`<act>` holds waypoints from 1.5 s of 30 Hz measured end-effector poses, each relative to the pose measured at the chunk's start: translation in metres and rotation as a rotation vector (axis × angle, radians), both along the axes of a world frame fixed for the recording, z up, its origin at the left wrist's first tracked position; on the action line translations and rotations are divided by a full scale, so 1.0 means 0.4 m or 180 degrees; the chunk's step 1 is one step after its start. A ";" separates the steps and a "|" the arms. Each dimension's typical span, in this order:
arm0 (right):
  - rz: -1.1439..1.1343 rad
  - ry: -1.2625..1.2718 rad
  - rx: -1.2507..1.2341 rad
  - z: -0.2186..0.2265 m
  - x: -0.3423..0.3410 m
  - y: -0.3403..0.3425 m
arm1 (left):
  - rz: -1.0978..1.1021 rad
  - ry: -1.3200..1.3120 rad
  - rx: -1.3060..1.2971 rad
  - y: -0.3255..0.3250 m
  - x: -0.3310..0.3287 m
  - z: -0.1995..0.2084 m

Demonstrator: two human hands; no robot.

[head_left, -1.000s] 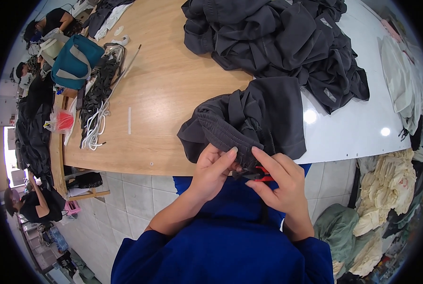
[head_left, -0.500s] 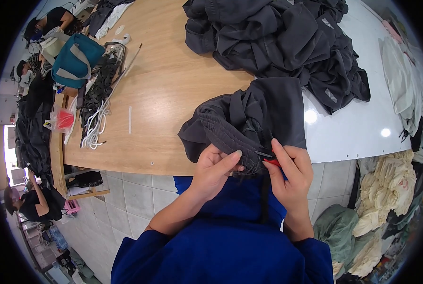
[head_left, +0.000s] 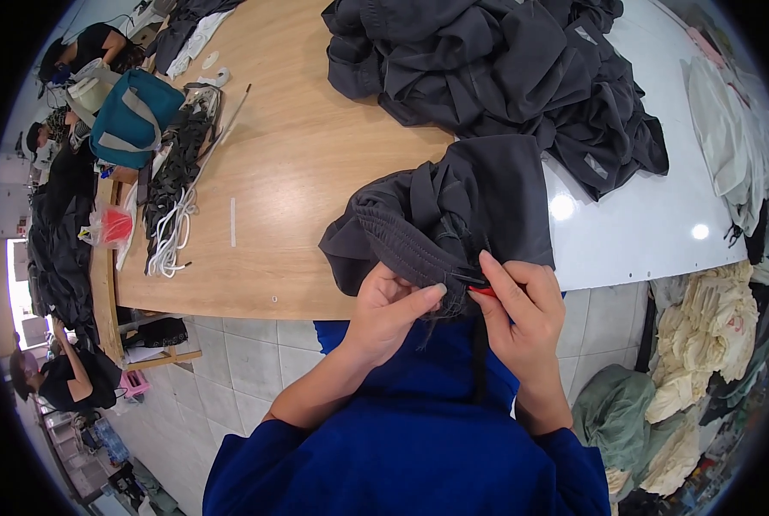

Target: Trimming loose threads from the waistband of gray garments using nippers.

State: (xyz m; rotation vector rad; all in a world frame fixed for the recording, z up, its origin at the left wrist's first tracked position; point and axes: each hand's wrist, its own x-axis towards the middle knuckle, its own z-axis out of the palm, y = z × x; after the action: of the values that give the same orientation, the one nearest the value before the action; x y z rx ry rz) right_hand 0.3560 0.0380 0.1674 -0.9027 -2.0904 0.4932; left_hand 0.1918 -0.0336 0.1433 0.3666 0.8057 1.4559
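Note:
A dark grey garment lies bunched at the table's near edge. Its gathered, stitched waistband faces me, and loose threads hang from its lower end. My left hand is closed on that waistband, thumb on top and fingers partly hidden beneath. Between the thumb and fingers of my right hand is a pair of thread snips with red on the handle. The dark blades point left at the waistband's end, close to my left thumb; whether they touch the cloth I cannot tell.
A heap of dark grey garments covers the far right of the wooden table. Black straps, white cords and a teal bag sit at the left. Cream cloth is piled at right. Other people work at far left.
The snips and my right hand have moved slightly left, in toward the waistband's end. My left thumb has shifted a little right and down; the garment stays in its grip.

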 end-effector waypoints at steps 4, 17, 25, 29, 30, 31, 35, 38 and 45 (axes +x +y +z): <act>0.0023 0.0022 -0.0052 -0.002 -0.004 -0.003 | 0.0034 0.0033 -0.0016 0.002 0.011 0.010; 0.0038 -0.0002 -0.0185 -0.007 -0.002 -0.007 | 0.0020 -0.0201 -0.0136 -0.002 -0.001 0.002; 0.0048 0.0008 -0.0272 -0.008 -0.003 -0.010 | 0.0004 -0.0283 -0.0072 -0.003 -0.003 -0.004; 0.0085 0.0002 -0.0280 -0.005 -0.003 -0.008 | -0.0019 -0.0251 0.0010 -0.004 -0.006 -0.009; 0.0090 0.0001 -0.0282 -0.004 -0.002 -0.008 | -0.0018 -0.0226 0.0022 -0.006 -0.007 -0.011; 0.0113 -0.0028 -0.0274 -0.003 0.000 -0.007 | -0.0013 -0.0227 0.0020 -0.007 -0.007 -0.010; 0.0059 -0.0019 -0.0181 -0.009 0.001 -0.007 | -0.0033 -0.0258 -0.0055 -0.003 -0.007 -0.003; 0.0034 0.0011 -0.0284 -0.007 0.003 -0.010 | 0.0036 -0.0247 -0.0192 0.001 -0.004 0.007; 0.0075 -0.0027 -0.0184 -0.006 0.003 -0.005 | -0.0054 -0.0119 -0.0231 -0.003 -0.001 0.002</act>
State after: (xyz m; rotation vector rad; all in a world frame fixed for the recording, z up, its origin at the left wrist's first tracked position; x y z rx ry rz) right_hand 0.3573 0.0359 0.1650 -0.9155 -2.1061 0.5658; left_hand 0.1916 -0.0347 0.1443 0.2899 0.8211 1.4098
